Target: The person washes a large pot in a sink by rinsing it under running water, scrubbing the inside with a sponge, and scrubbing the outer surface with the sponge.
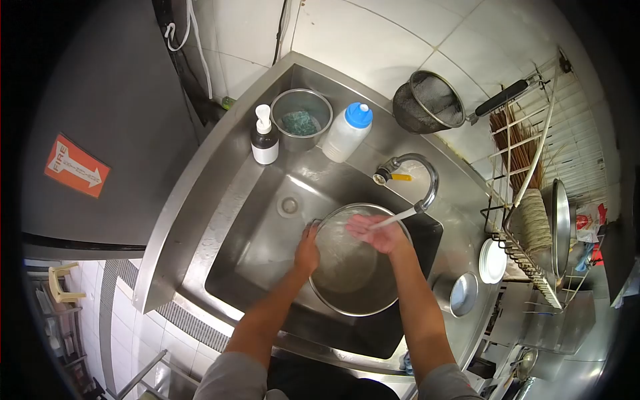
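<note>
A large round metal bowl [381,288] stands in the stainless steel sink [257,223], with cloudy-looking water in it. My left hand [307,251] is at the bowl's left side, its fingers curled over the rim and holding it. Over the bowl's upper right part, my right hand [377,233] is held palm up with its fingers stretched out. Water runs from the curved faucet [433,183] onto that palm. Nothing solid shows in the right hand.
Behind the basin stand a pump bottle [265,143], a metal pot [298,139] with a green scouring pad, and a blue-capped bottle [345,137]. A mesh strainer [427,103] hangs on the wall. A wire rack [527,247], white plates [493,261] and a small metal container [457,294] are at right.
</note>
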`<state>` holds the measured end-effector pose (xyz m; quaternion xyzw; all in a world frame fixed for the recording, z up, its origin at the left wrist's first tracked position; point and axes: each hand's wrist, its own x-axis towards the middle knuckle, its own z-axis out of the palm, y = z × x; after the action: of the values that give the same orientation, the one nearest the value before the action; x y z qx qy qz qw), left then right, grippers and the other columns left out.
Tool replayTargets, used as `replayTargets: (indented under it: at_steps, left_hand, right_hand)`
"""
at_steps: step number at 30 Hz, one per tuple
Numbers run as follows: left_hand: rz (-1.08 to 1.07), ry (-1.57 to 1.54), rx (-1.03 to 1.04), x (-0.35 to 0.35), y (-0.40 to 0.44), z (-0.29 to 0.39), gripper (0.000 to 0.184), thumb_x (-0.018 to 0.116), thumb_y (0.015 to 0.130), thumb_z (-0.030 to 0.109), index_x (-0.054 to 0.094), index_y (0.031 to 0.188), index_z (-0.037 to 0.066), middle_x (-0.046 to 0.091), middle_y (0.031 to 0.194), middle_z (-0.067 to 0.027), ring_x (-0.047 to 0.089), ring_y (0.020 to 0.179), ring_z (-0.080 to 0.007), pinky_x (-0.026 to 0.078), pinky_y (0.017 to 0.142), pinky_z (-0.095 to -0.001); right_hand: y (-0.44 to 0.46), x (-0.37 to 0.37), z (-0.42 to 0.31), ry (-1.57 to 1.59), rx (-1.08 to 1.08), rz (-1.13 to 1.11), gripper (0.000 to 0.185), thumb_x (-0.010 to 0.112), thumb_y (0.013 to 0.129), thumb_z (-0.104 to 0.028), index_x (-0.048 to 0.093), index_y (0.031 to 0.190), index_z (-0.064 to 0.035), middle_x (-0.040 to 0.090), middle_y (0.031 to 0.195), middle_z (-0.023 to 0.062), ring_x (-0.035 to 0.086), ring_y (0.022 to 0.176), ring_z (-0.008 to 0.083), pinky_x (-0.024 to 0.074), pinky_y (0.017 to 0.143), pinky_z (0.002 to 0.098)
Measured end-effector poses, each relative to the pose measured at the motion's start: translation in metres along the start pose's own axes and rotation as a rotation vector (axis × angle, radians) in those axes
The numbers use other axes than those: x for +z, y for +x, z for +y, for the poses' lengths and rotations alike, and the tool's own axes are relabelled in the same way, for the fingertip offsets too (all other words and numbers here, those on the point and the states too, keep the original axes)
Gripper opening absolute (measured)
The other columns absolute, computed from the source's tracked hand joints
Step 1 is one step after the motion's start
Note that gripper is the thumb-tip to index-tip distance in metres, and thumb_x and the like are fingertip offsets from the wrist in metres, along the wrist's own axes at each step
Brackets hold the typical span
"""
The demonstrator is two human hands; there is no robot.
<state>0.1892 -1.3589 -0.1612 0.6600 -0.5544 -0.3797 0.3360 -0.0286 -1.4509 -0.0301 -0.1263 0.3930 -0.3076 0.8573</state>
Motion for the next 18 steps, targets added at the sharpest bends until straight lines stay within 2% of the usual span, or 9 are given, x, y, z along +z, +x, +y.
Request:
replayTargets:
  at_steps: [2,3,5,6,8,10,12,14,18]
  left_hand:
    - [-0.138,0.037,0.229,0.01,0.035,-0.009,0.057,0.048,0.086,0.0,0.035,0.142,0.009,0.034,0.146,-0.0228,0.044,0.126,-0.0434,0.04,0.104,-0.0449]
    - [-0.127,0.026,0.224,0.001,0.05,0.008,0.057,0.048,0.086,0.0,0.035,0.142,0.009,0.034,0.146,-0.0228,0.044,0.126,-0.0434,0.04,0.104,-0.0449]
    - [-0.402,0.247,0.032,-0.017,0.064,0.058,0.057,0.054,0.087,0.008,0.037,0.141,0.009,0.039,0.143,-0.0225,0.046,0.124,-0.0422,0.04,0.102,-0.0468]
    - [-0.4,0.237,0.022,-0.007,0.061,0.056,0.057,0.054,0.087,0.008,0.037,0.141,0.009,0.039,0.143,-0.0225,0.046,0.124,-0.0422,0.04,0.102,-0.0468]
    - [-0.12,0.024,0.017,0.003,0.043,0.054,0.063,0.06,0.085,0.01,0.035,0.142,0.008,0.038,0.143,-0.0236,0.043,0.127,-0.0417,0.038,0.104,-0.0472]
    - [0.183,0.025,0.045,-0.008,-0.008,0.07,0.069,0.065,0.081,0.008,0.033,0.143,0.006,0.037,0.142,-0.0251,0.038,0.131,-0.0415,0.035,0.106,-0.0465]
    - [0.278,0.069,-0.157,-0.007,-0.062,0.078,0.072,0.063,0.078,-0.001,0.03,0.142,0.002,0.037,0.141,-0.0268,0.034,0.133,-0.0429,0.033,0.108,-0.0456]
    - [0.273,0.042,-0.314,0.001,-0.106,0.076,0.077,0.06,0.077,-0.007,0.024,0.144,0.001,0.035,0.14,-0.0291,0.037,0.128,-0.0443,0.032,0.108,-0.0476]
    - [0.146,-0.099,-0.412,0.011,-0.111,0.047,0.069,0.053,0.078,-0.012,0.029,0.142,0.0,0.038,0.139,-0.0269,0.036,0.131,-0.0432,0.033,0.107,-0.0456]
  right_hand:
    - [-0.003,0.004,0.0,-0.074,-0.02,0.052,0.043,0.053,0.088,-0.02,0.056,0.115,0.0132,0.057,0.122,0.0278,0.051,0.118,0.0468,0.0406,0.104,0.0523]
    - [-0.003,0.005,0.001,-0.088,-0.014,0.066,0.043,0.053,0.09,-0.021,0.056,0.115,0.0135,0.057,0.121,0.0274,0.052,0.118,0.046,0.0413,0.104,0.0515]
    - [-0.001,0.0,0.006,-0.11,0.003,0.085,0.043,0.052,0.091,-0.022,0.056,0.115,0.0137,0.058,0.121,0.0271,0.053,0.117,0.0451,0.0421,0.104,0.0508]
    - [0.001,-0.009,0.007,-0.046,0.008,-0.003,0.04,0.051,0.091,-0.016,0.054,0.118,0.0138,0.057,0.123,0.0274,0.052,0.119,0.0436,0.0423,0.104,0.0491]
    - [0.003,-0.012,0.008,0.024,0.015,-0.094,0.037,0.051,0.091,-0.01,0.052,0.12,0.0139,0.056,0.124,0.0277,0.051,0.121,0.042,0.0424,0.105,0.0473]
    - [-0.001,0.007,0.001,-0.115,0.048,0.109,0.037,0.052,0.091,-0.012,0.054,0.12,0.0121,0.057,0.124,0.0266,0.053,0.12,0.04,0.045,0.103,0.045]
    - [-0.002,0.011,0.001,-0.136,0.125,0.032,0.039,0.053,0.091,-0.013,0.054,0.121,0.0117,0.057,0.125,0.0264,0.054,0.119,0.039,0.0466,0.101,0.0433]
    - [0.0,0.009,0.003,-0.158,0.202,-0.043,0.04,0.054,0.091,-0.014,0.053,0.123,0.0114,0.056,0.126,0.0262,0.055,0.118,0.038,0.0483,0.1,0.0416]
    - [0.006,0.0,0.001,-0.256,0.127,-0.031,0.045,0.051,0.093,-0.019,0.051,0.126,0.0117,0.055,0.128,0.0258,0.058,0.116,0.0356,0.0517,0.095,0.0378]
